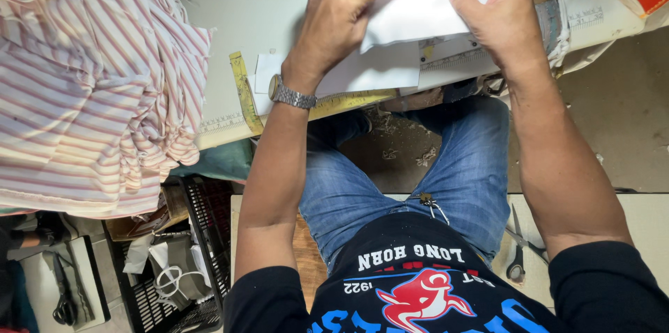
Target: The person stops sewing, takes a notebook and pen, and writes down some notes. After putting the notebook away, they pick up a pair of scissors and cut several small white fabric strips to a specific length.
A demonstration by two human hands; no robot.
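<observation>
Both grips pinching white fabric piece [418,9], left hand [334,19], right hand [498,16], black crate [202,235] holding white scraps [171,270]

Bright even overhead light, soft shadows, sharp focus, slight wide-angle edge stretch.

table [265,5] pale | on it: striped fabric pile [90,82], yellow measuring tape [245,93], white cloth pieces [380,68]

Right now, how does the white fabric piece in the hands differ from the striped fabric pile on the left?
The white fabric piece is plain, while the striped fabric pile has red and white stripes. The white piece is small and held at its edges by the left hand and right hand; the striped pile is large, heaped and untouched, draping over the table edge. Both lie on that table.
</observation>
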